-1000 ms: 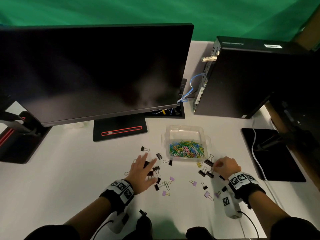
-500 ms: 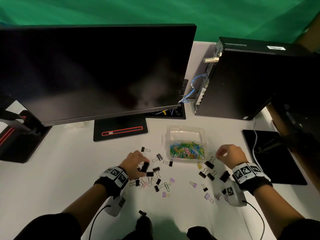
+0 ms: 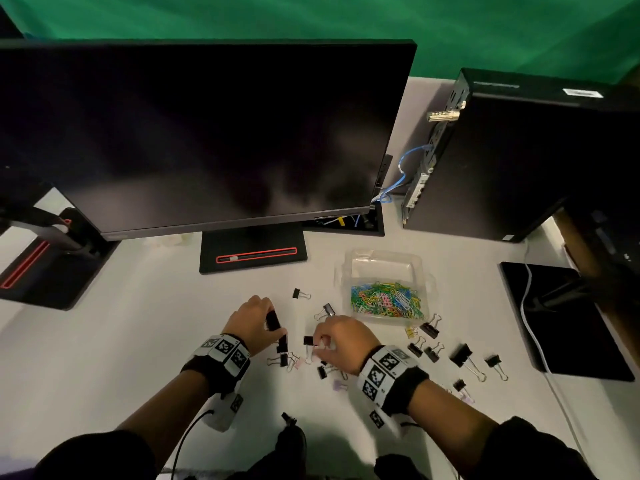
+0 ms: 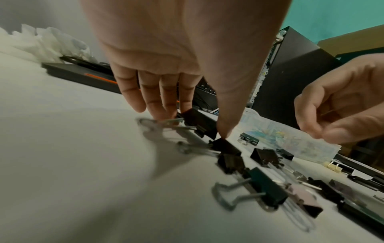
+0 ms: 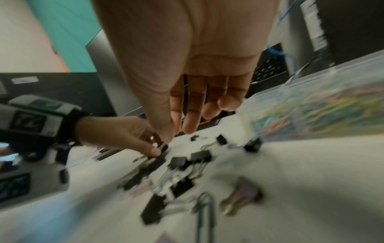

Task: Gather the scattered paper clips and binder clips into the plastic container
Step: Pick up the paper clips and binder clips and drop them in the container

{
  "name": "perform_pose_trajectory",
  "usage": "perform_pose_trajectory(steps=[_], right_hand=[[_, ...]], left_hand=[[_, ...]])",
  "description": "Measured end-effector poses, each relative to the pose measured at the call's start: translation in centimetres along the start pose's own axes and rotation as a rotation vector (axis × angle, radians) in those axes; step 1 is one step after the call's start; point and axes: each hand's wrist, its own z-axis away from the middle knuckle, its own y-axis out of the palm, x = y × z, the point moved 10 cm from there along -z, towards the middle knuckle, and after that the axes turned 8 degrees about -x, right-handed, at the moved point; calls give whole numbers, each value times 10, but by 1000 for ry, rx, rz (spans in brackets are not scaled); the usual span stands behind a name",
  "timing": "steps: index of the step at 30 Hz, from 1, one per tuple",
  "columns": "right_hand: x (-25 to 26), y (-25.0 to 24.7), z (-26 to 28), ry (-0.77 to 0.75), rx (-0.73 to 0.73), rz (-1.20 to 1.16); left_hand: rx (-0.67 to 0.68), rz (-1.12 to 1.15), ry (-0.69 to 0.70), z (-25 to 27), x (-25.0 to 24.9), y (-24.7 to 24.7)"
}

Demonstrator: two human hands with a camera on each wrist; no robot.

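Note:
A clear plastic container (image 3: pixel 384 263) holds a heap of coloured paper clips (image 3: pixel 384 301). My left hand (image 3: pixel 268 323) pinches a black binder clip (image 4: pixel 197 120) between thumb and fingers, just above the table, left of the container. My right hand (image 3: pixel 323 341) hovers over a cluster of black binder clips (image 5: pixel 178 162) in the middle. Its fingers (image 5: pixel 189 125) hang loose and hold nothing. More binder clips lie to the right, among them a large black one (image 3: pixel 460 355), and a purple one (image 3: pixel 339 385) lies nearer me.
A dark monitor (image 3: pixel 207 133) on a black base (image 3: pixel 252 254) stands behind the clips. A black computer tower (image 3: pixel 519 161) is at the back right. A black pad (image 3: pixel 568 323) with a white cable (image 3: pixel 530 306) lies at the right.
My right hand has moved left, from beside the container's right front corner to the middle cluster. My left hand has stayed in place, still pinching the black binder clip.

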Motion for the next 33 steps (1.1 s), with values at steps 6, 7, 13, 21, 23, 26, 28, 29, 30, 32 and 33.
perform_pose_trajectory(steps=[6, 7, 13, 21, 23, 26, 28, 29, 30, 32, 33], right_hand=[[13, 36, -8, 61, 25, 68], [13, 39, -7, 65, 26, 75], [8, 46, -4, 59, 2, 73], [-19, 29, 2, 127, -83, 52], [-9, 28, 0, 59, -76, 30], [8, 29, -7, -24, -64, 36], [16, 31, -13, -40, -55, 39], [19, 33, -15, -45, -45, 40], [22, 36, -18, -47, -25, 47], [25, 42, -21, -44, 23, 73], [25, 44, -21, -38, 44, 82]], left_hand=[[-69, 72, 3, 12, 4, -2], [-90, 84, 38, 15, 1, -3], [43, 67, 275, 35, -20, 15], [84, 63, 224, 49, -18, 25], [91, 77, 245, 52, -22, 27], [120, 106, 296, 57, -27, 29], [139, 129, 313, 60, -25, 30], [141, 142, 308, 61, -21, 29], [141, 150, 299, 63, -17, 28], [127, 144, 297, 65, -11, 25], [113, 132, 296, 66, -8, 23]])
